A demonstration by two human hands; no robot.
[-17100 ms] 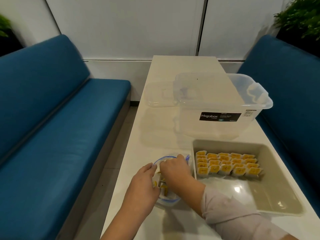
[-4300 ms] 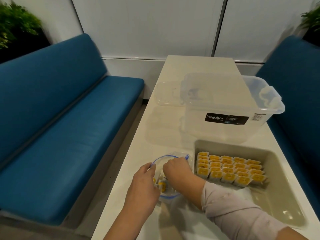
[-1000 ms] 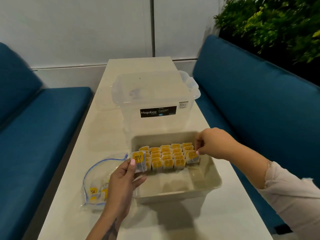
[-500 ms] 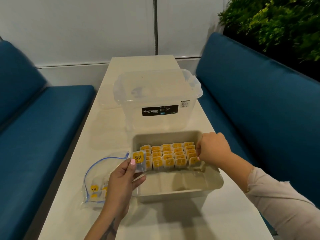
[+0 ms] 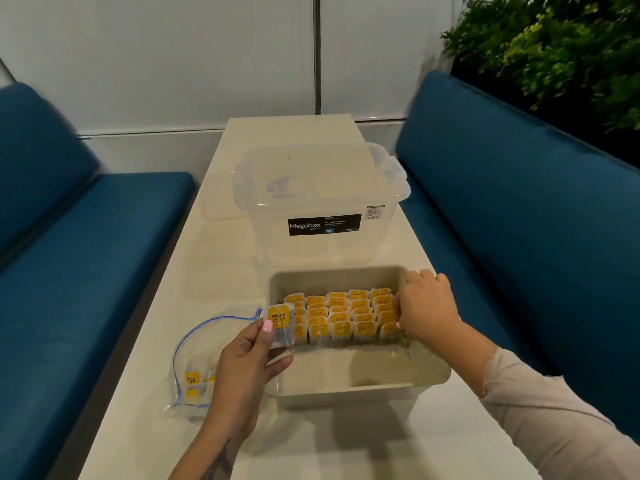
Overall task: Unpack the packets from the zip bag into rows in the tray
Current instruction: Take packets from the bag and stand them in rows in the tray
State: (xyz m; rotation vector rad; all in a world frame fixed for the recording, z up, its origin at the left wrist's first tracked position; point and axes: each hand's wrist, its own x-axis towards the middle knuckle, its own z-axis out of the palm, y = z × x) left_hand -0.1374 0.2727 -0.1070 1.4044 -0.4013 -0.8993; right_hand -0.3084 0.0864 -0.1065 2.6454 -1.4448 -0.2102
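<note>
My left hand pinches one packet upright at the tray's near-left rim. The open slot lies just right of it, at the near row's left end. My right hand is curled on that row's right end. Rows: five, about five across. Zip bag, left on the bench: at least three packets.

The black label on the clear storage box reads "Megabox", with "12L" beneath. The yellow tag of the packet in the left hand reads "RELAX". Other print is too small to read.
</note>
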